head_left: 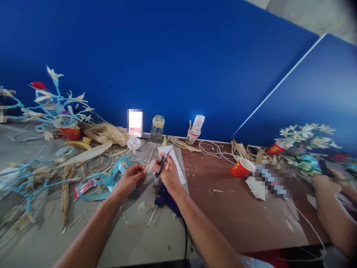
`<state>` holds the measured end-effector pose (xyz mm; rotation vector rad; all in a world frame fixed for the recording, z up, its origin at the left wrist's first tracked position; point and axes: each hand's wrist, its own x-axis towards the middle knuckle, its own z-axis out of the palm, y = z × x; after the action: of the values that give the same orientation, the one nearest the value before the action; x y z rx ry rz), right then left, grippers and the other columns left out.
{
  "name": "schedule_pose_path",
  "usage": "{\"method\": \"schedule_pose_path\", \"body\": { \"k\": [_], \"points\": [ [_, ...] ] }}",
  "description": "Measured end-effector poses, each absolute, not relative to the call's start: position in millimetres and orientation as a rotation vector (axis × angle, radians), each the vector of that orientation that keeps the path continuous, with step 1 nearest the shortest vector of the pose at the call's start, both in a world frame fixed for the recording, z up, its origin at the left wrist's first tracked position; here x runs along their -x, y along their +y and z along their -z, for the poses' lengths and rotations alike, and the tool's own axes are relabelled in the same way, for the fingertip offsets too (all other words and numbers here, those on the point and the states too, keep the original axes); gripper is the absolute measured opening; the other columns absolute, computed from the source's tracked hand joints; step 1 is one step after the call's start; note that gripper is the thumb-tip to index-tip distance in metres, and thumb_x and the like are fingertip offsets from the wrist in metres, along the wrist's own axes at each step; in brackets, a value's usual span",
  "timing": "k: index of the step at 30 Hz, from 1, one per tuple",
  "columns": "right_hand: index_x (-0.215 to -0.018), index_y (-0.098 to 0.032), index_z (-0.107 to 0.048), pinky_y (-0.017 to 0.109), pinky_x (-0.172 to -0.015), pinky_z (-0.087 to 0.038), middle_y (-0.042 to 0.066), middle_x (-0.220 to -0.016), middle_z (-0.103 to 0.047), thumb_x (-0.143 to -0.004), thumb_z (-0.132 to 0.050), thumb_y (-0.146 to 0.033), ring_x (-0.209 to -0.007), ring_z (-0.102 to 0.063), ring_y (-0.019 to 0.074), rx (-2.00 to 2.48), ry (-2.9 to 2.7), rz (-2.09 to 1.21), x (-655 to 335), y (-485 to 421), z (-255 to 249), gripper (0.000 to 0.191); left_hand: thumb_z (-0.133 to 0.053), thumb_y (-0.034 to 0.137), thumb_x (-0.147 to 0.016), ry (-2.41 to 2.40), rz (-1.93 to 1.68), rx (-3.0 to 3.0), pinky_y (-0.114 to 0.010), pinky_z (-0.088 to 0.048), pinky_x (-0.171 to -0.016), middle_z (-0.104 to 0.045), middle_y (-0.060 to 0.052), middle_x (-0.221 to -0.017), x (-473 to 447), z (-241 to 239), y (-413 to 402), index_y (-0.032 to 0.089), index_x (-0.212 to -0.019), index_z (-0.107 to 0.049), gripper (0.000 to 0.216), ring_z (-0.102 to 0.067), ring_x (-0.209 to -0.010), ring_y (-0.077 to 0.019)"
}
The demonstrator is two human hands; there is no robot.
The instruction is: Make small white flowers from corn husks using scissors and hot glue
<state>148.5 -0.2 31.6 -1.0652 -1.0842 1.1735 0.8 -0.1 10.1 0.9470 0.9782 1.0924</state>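
My left hand [130, 178] pinches a thin, pale piece of corn husk [150, 166] between thumb and fingers. Black-handled scissors [160, 166] are in my right hand [169, 175], their blades pointing up and away from me. Both hands are close together above the grey table, with the husk beside the scissor handles. Under my right wrist lies a dark blue glue gun [167, 199], partly hidden, with a whitish stick [152, 216] by it. A white sheet of paper [178, 163] lies behind my right hand. Blue ribbon [108, 180] curls loosely left of my left hand.
Blue-stemmed husk flowers rise from a red pot [70, 132] at the left. A glass jar [157, 130], a white cup [192, 136] and dried husks [107, 133] line the blue partition. Rightward are a tipped red paper cup [237, 169], cables and another person's hand [325, 186].
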Motion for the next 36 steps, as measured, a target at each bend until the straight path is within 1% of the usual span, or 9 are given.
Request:
{"method": "schedule_pose_path", "body": {
  "k": [3,8,14,17,22,25,30,33,36],
  "points": [
    [-0.1,-0.019,-0.047,0.021,-0.057,-0.046,-0.001,-0.078,-0.059,-0.058,-0.068,-0.027,-0.064,-0.056,0.0107,1.084,-1.098,-1.172,-150.9,1.9,-29.8,0.048,-0.076,0.028,-0.059,0.975,-1.015,-0.989,-0.017,-0.03,-0.043,-0.051,0.004,-0.053,-3.2,-15.4,-3.2,0.015,-0.071,-0.06,0.024,-0.041,-0.044,-0.0061],
    [-0.096,-0.018,-0.048,0.022,-0.055,-0.045,-0.002,-0.072,-0.059,-0.059,-0.066,-0.031,-0.059,-0.055,0.0101,1.16,-1.106,-1.165,-154.3,4.2,-26.1,0.043,-0.076,0.028,-0.059,0.974,-1.058,-0.92,-0.017,-0.034,-0.045,-0.05,0.004,-0.055,-3.0,-18.6,-3.6,0.015,-0.068,-0.06,0.022,-0.044,-0.047,-0.0067],
    [-0.097,-0.018,-0.049,0.021,-0.057,-0.046,-0.002,-0.073,-0.06,-0.06,-0.065,-0.03,-0.062,-0.057,0.0108,1.146,-1.146,-1.137,-150.4,3.0,-23.4,0.042,-0.074,0.022,-0.061,0.823,-1.132,-0.729,-0.019,-0.042,-0.051,-0.055,0.002,-0.063,-0.9,-16.9,-3.3,0.014,-0.069,-0.06,0.018,-0.045,-0.048,-0.0052],
    [-0.102,-0.017,-0.049,0.021,-0.057,-0.047,0.001,-0.078,-0.063,-0.063,-0.062,-0.028,-0.066,-0.059,0.0119,1.135,-1.192,-1.112,-146.9,1.7,-19.6,0.043,-0.074,0.018,-0.061,0.813,-1.152,-0.672,-0.019,-0.043,-0.052,-0.054,0.003,-0.06,-0.5,-17.9,-2.9,0.014,-0.067,-0.058,0.017,-0.043,-0.046,-0.0041],
    [-0.107,-0.017,-0.05,0.021,-0.06,-0.048,0.004,-0.091,-0.065,-0.067,-0.057,-0.024,-0.074,-0.062,0.0135,1.21,-1.308,-1.016,-143.4,-0.7,-13.3,0.041,-0.074,0.019,-0.062,0.804,-1.209,-0.592,-0.019,-0.043,-0.052,-0.048,0.006,-0.052,1.0,-14.1,0.6,0.015,-0.068,-0.057,0.018,-0.042,-0.045,-0.0044],
    [-0.108,-0.018,-0.052,0.023,-0.063,-0.049,0.004,-0.091,-0.066,-0.067,-0.058,-0.022,-0.075,-0.063,0.0146,1.239,-1.37,-0.979,-143.5,-1.6,-11.2,0.041,-0.074,0.021,-0.064,0.81,-1.231,-0.594,-0.019,-0.042,-0.052,-0.049,0.005,-0.054,1.2,-10.1,2.8,0.014,-0.07,-0.058,0.018,-0.041,-0.045,-0.0039],
    [-0.108,-0.019,-0.053,0.025,-0.065,-0.05,0.003,-0.085,-0.067,-0.069,-0.058,-0.025,-0.072,-0.064,0.0153,1.257,-1.402,-0.938,-145.1,-0.7,-6.0,0.04,-0.074,0.029,-0.065,0.922,-1.37,-0.728,-0.017,-0.036,-0.047,-0.049,0.005,-0.057,-2.4,-6.5,2.9,0.015,-0.068,-0.057,0.022,-0.039,-0.046,-0.0034],
    [-0.108,-0.02,-0.053,0.026,-0.066,-0.051,0.003,-0.087,-0.067,-0.07,-0.059,-0.025,-0.073,-0.064,0.0155,1.245,-1.405,-0.928,-145.1,-0.4,-4.5,0.039,-0.071,0.032,-0.067,1.037,-1.469,-0.84,-0.018,-0.034,-0.047,-0.05,0.005,-0.061,-5.4,-6.4,1.3,0.016,-0.071,-0.056,0.022,-0.041,-0.047,-0.004],
    [-0.108,-0.02,-0.053,0.026,-0.067,-0.051,0.004,-0.09,-0.067,-0.07,-0.059,-0.025,-0.076,-0.065,0.0157,1.241,-1.404,-0.935,-144.6,-1.8,-8.1,0.039,-0.068,0.032,-0.069,1.128,-1.533,-0.946,-0.018,-0.032,-0.045,-0.049,0.006,-0.059,-6.9,-7.7,0.6,0.017,-0.072,-0.054,0.021,-0.042,-0.046,-0.0048]
  ]
}}
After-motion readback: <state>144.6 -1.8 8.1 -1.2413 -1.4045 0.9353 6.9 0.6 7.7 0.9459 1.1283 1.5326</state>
